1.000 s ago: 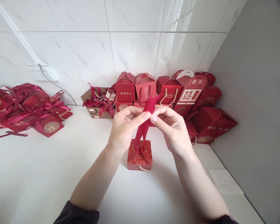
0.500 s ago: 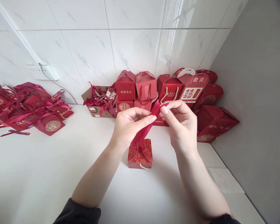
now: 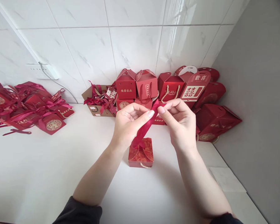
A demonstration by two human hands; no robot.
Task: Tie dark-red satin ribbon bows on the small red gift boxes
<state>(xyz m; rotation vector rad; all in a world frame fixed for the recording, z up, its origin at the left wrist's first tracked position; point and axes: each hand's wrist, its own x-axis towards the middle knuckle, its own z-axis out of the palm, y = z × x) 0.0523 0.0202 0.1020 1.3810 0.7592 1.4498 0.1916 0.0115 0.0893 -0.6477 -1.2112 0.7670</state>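
A crimson satin ribbon point(image 3: 143, 132) runs up at a slant from the top of a small red gift box point(image 3: 141, 158). The box stands on the white table below my hands, patterned on top, with a cream rope handle hanging at its front. My left hand point(image 3: 130, 126) pinches the ribbon between thumb and fingers. Close beside it, my right hand point(image 3: 180, 123) pinches the ribbon's upper part between thumb and forefinger. Where the ribbon meets the box is partly hidden by its own folds.
Red gift boxes point(image 3: 147, 84) are stacked along the tiled wall, more leaning at the right point(image 3: 218, 121). A cardboard box point(image 3: 99, 110) holds loose ribbons and tags. Ribbon-tied boxes point(image 3: 52, 123) are heaped at the left. A cable hangs from the wall socket point(image 3: 43, 71).
Both hands stay close together on the ribbon, with small finger shifts. The ribbon between them and the box now looks flatter and more taut. The box stays in place.
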